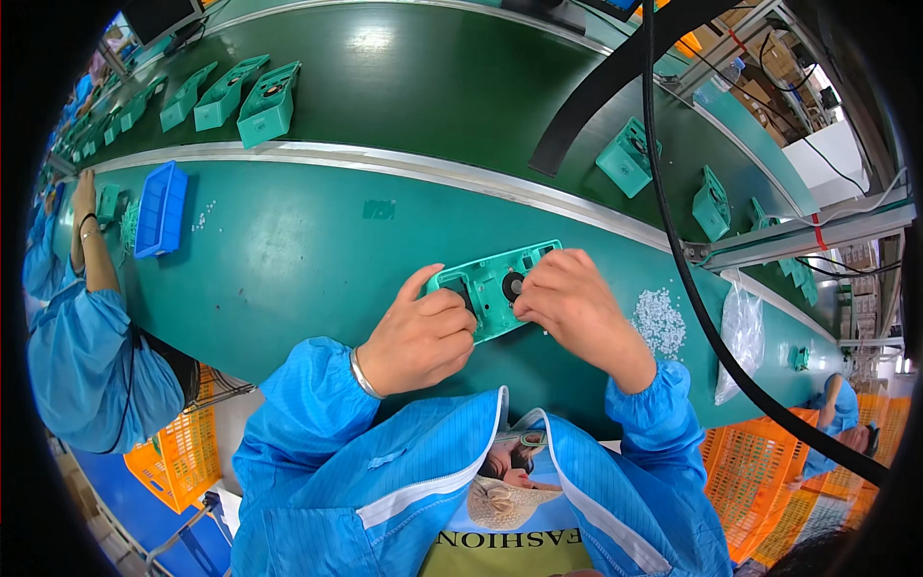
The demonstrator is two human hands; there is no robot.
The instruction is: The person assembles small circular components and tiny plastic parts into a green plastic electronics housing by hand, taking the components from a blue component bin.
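Observation:
A green plastic housing [492, 306], shaped like a shallow open tray, lies tilted on the green tabletop in front of me. My left hand [420, 332] is wrapped round its left end, thumb on the rim. Inside the housing, toward the right, sits a black round part that looks like a speaker [512, 285]. My right hand [575, 306] reaches over the right end with its fingers pinched together beside that round part. Whatever is between those fingertips is hidden. To the right of my right hand is a heap of small white pieces [660, 323].
A clear plastic bag [739, 338] lies at the right. A black cable [673, 231] hangs across the right side. Green housings [266, 113] stand on the dark conveyor [413, 87] beyond a metal rail. A blue bin [160, 212] and a co-worker's arm [94, 240] are at the left.

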